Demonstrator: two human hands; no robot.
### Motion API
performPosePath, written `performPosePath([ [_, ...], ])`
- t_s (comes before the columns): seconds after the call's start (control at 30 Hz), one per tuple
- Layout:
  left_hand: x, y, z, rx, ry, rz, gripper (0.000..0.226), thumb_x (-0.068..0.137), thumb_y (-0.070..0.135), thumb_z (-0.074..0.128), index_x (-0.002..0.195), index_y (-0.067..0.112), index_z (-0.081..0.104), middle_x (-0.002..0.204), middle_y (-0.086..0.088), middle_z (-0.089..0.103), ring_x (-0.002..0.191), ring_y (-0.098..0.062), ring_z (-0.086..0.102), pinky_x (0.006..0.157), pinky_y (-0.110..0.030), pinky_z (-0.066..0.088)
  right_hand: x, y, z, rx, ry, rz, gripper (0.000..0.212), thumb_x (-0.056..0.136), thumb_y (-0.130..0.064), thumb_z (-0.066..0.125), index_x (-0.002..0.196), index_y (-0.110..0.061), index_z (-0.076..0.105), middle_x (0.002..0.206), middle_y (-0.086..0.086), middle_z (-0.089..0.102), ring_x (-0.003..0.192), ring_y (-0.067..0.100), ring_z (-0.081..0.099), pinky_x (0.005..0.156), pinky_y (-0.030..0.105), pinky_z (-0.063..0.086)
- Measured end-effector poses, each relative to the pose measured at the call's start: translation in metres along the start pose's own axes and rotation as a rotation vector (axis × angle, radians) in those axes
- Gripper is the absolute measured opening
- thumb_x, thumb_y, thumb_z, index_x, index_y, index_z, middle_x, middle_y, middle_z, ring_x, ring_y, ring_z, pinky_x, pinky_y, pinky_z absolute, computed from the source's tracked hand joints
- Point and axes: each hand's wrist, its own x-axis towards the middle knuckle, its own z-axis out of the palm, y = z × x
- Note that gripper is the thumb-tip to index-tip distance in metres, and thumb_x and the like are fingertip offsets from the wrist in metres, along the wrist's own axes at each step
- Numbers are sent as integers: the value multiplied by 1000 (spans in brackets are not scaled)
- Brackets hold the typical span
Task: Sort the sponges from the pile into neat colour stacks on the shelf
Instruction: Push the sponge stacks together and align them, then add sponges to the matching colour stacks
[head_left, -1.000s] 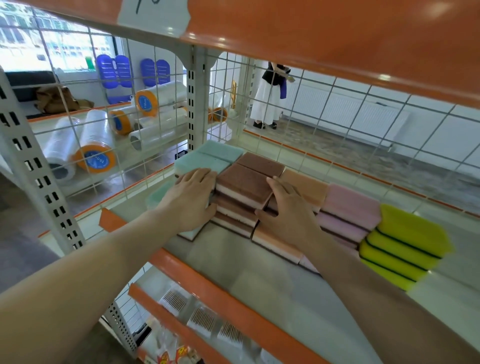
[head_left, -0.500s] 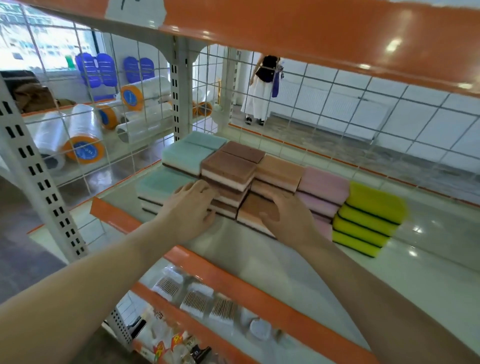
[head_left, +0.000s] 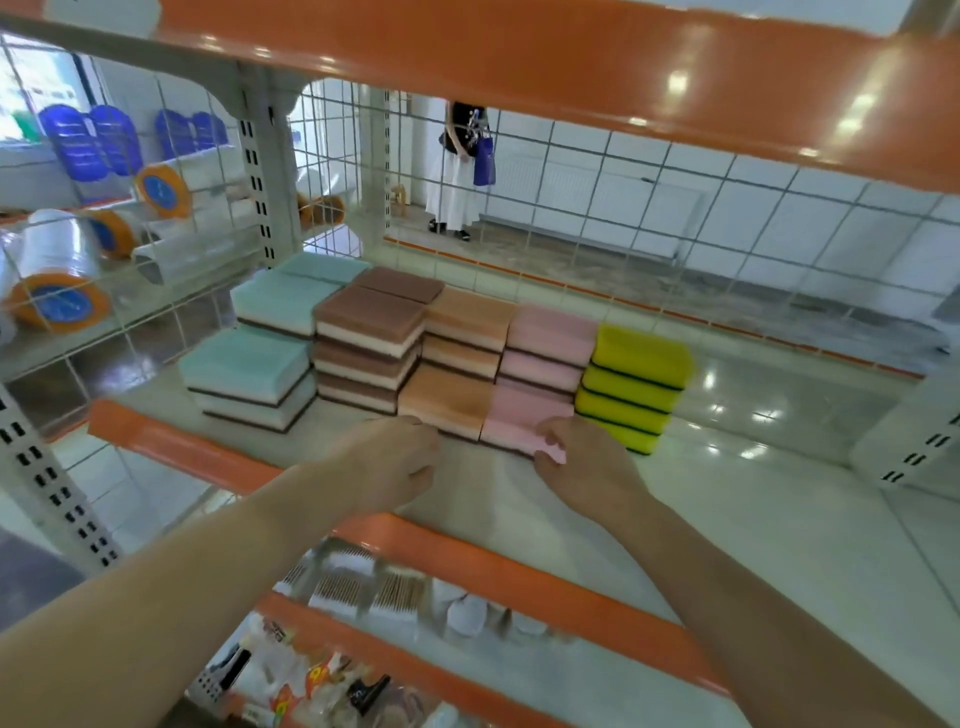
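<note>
shelf (head_left: 727, 525): sponges lined up by colour, teal stacks (head_left: 249, 379) far left, then brown stack (head_left: 369, 343), orange ones (head_left: 457, 364), pink ones (head_left: 540, 364), yellow stack (head_left: 634, 384) of 4 | left hand (head_left: 384, 462): fingers curled loose, holding nothing, just in front of the low orange sponge | right hand (head_left: 576, 462): fingertips on the front pink sponge's near corner, can't tell if it's pinching

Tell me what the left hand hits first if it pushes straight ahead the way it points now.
Most likely the front orange sponge: the left hand sits just before its near edge, fingers curled toward it. Whether they already touch is unclear.
</note>
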Motion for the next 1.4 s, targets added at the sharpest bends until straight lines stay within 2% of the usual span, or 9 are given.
performPosePath([
  [0.03, 1, 8, 0, -10, 1, 4, 34, 96, 29, 42, 124, 14, 56, 128, 2, 54, 118, -13, 47, 94, -26, 37, -6, 7, -2, 9, 0, 12, 37, 92, -27, 49, 128, -20, 51, 124, 0, 55, 113, 18, 51, 90, 28, 42],
  [0.13, 4, 31, -1, 53, 207, 77, 24, 90, 30, 53, 105, 18, 67, 108, 7, 64, 102, -5, 58, 82, -16, 42, -27, 29, -9, 28, -2, 53, 36, 92, -29, 49, 128, -22, 51, 124, -2, 54, 112, 16, 51, 92, 26, 41],
  [0.17, 4, 39, 0, 34, 175, 77, 26, 93, 29, 51, 110, 17, 65, 113, 5, 62, 106, -6, 55, 85, -17, 40, -34, 36, -11, 23, -2, 63, 36, 93, -29, 49, 128, -23, 50, 124, -2, 53, 112, 15, 50, 92, 25, 40],
  [0.23, 8, 58, 7, -46, 0, 42, 33, 97, 29, 41, 123, 14, 55, 127, 3, 52, 118, -9, 45, 94, -21, 33, -49, 51, -17, 5, -7, 78, 36, 93, -31, 48, 129, -23, 50, 124, -3, 53, 111, 13, 50, 92, 23, 39],
  [0.33, 15, 84, 11, -63, -48, 32, 34, 96, 32, 42, 125, 17, 51, 129, 2, 50, 119, -14, 46, 99, -28, 36, -72, 71, -29, -31, -16, 96, 35, 94, -31, 47, 128, -23, 51, 120, -3, 54, 109, 13, 51, 88, 23, 40],
  [0.43, 18, 111, 14, -85, -84, 24, 34, 93, 35, 44, 124, 22, 50, 126, 2, 51, 114, -18, 50, 96, -33, 42, -93, 90, -41, -51, -9, 112, 33, 93, -31, 48, 125, -23, 53, 118, -3, 55, 107, 13, 52, 87, 24, 41],
  [0.97, 36, 237, 15, -162, -64, 178, 32, 93, 35, 46, 123, 25, 51, 123, 7, 54, 115, -11, 48, 91, -26, 39, -189, 178, -83, -60, 26, 290, 31, 92, -30, 48, 121, -23, 55, 118, -6, 57, 104, 11, 54, 82, 22, 40],
  [1.4, 82, 306, 15, -102, -120, 427, 33, 94, 37, 43, 125, 27, 49, 126, 7, 52, 119, -12, 46, 92, -25, 37, -238, 220, -107, -53, 131, 503, 30, 92, -29, 49, 120, -20, 57, 115, -2, 58, 104, 13, 55, 82, 23, 41],
])
